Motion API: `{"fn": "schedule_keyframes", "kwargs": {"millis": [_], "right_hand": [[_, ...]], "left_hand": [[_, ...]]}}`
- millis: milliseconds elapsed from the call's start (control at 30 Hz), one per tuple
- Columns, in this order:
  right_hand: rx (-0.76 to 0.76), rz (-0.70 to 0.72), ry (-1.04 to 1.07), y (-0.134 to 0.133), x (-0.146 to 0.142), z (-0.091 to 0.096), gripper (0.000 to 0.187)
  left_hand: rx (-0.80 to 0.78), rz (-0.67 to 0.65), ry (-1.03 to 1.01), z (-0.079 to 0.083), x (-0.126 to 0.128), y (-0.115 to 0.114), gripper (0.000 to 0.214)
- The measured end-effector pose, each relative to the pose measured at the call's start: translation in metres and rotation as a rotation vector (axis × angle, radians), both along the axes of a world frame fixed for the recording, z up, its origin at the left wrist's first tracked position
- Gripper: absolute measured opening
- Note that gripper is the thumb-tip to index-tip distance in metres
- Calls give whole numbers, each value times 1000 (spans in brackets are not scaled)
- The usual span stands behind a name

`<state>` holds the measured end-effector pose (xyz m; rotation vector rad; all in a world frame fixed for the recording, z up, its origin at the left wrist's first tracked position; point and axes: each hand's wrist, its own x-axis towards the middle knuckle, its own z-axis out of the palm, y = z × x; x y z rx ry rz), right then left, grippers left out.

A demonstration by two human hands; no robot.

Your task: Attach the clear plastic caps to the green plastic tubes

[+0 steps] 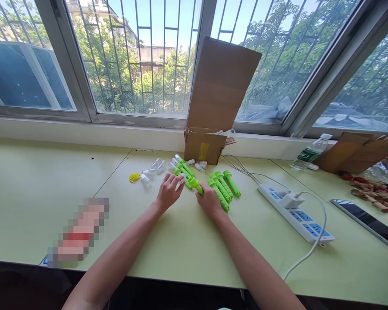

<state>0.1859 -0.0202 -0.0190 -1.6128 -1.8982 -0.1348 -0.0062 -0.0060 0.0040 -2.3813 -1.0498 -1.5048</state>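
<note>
My right hand [209, 199] is closed round a green plastic tube [195, 185] held just above the pale green table [187, 241]. My left hand [168, 190] pinches a small clear cap [180, 181] right at the tube's near end. Behind my hands lie several more green tubes with clear caps [182, 165]. To the right of my right hand, three bare green tubes [224, 185] lie side by side. Loose clear caps [151, 171] and a small yellow ring piece [134, 177] sit to the left.
An open cardboard box [204, 145] stands by the window sill behind the tubes. A white power strip [295, 213] with a plugged charger and cable lies right, then a phone [367, 221], a water bottle [308, 155], and more cardboard. A blurred patch lies at front left.
</note>
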Motion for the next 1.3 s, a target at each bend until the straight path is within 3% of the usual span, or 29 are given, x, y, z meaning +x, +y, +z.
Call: {"fn": "schedule_keyframes", "kwargs": {"millis": [733, 1033, 1300], "right_hand": [[-30, 12, -3, 0, 0, -2, 27], [-47, 57, -18, -6, -3, 2, 27], [-70, 94, -14, -8, -5, 4, 26]], "left_hand": [[-110, -66, -142, 1, 0, -4, 9], [-341, -138, -304, -3, 2, 0, 15], [-442, -166, -400, -2, 2, 1, 22]]}}
